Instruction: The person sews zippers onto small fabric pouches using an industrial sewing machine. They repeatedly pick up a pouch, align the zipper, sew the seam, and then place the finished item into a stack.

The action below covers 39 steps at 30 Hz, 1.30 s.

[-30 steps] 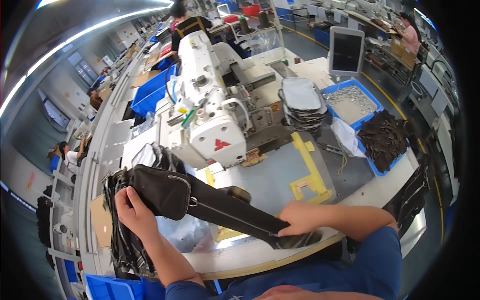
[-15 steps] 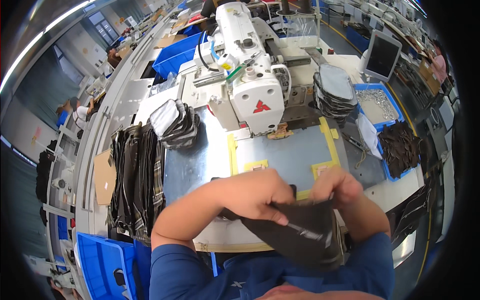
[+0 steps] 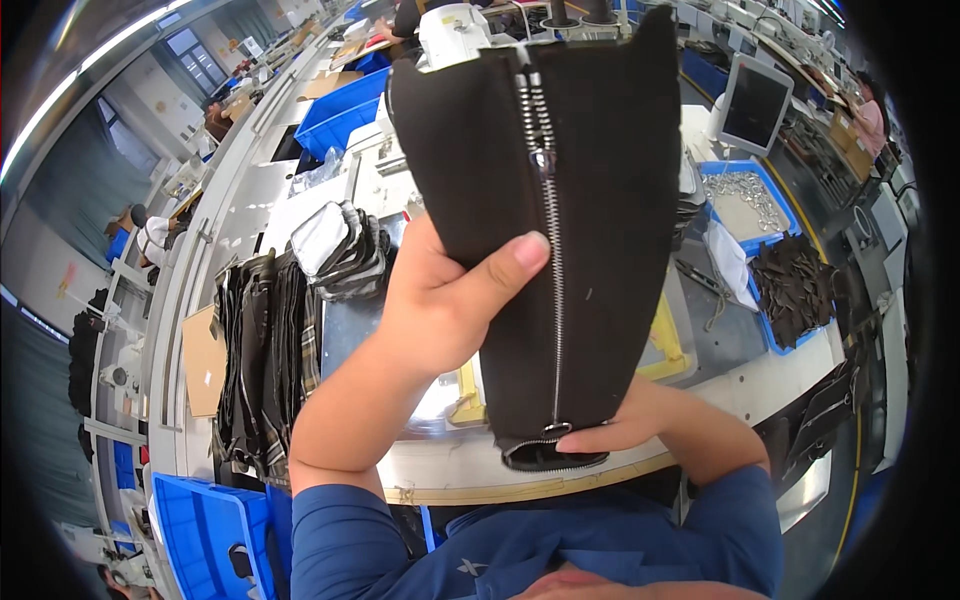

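I hold up a long dark fabric piece (image 3: 610,190) with a silver zipper (image 3: 553,300) running down its middle, broad at the top and narrower below. My left hand (image 3: 455,295) grips its left side, thumb on the front beside the zipper and fingers behind. My right hand (image 3: 620,415) holds the lower end near a ring and a curved zipped opening (image 3: 550,455). The piece hides most of the white sewing machine (image 3: 450,35) and the work plate behind it.
Left are stacked dark garment pieces (image 3: 255,350), light-topped pads (image 3: 330,250), cardboard (image 3: 200,360) and blue bins (image 3: 205,530). Right are a monitor (image 3: 750,105), a tray of metal parts (image 3: 760,200) and dark scraps (image 3: 790,285). Co-workers (image 3: 865,120) sit at other benches.
The piece moved from lying across the table at left, through a folded position near my body, to upright before me. My left hand moved up its side; my right hand shifted down to its lower end.
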Motion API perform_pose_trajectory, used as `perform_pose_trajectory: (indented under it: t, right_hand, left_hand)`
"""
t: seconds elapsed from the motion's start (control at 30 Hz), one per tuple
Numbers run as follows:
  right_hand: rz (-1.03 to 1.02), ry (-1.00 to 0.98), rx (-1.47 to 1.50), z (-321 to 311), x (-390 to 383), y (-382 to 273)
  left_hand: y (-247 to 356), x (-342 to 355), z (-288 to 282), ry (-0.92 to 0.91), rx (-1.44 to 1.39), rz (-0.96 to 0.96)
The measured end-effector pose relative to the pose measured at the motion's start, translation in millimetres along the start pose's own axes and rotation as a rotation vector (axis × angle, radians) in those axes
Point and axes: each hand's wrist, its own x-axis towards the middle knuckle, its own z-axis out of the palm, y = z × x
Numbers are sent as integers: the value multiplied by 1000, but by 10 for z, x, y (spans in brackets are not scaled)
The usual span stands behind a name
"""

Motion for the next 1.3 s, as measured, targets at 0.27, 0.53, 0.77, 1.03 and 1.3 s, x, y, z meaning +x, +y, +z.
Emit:
perform_pose_trajectory:
  t: [0.27,0.53,0.77,1.03,1.3]
  right_hand:
    - [354,-57,68,167,-89,186]
    - [597,-2,72,254,-527,387]
    - [532,348,-117,-353,32,147]
    - [151,571,-155,-574,470,200]
    - [191,533,-137,-636,369,29]
  left_hand:
    - [-212,-42,-211,43,-152,16]
    - [-718,-53,-498,178,-223,-150]
    - [-1125,-229,-543,159,-30,-248]
    - [-1075,-359,-409,93,80,-304]
    - [-1126,-428,-351,50,142,-215]
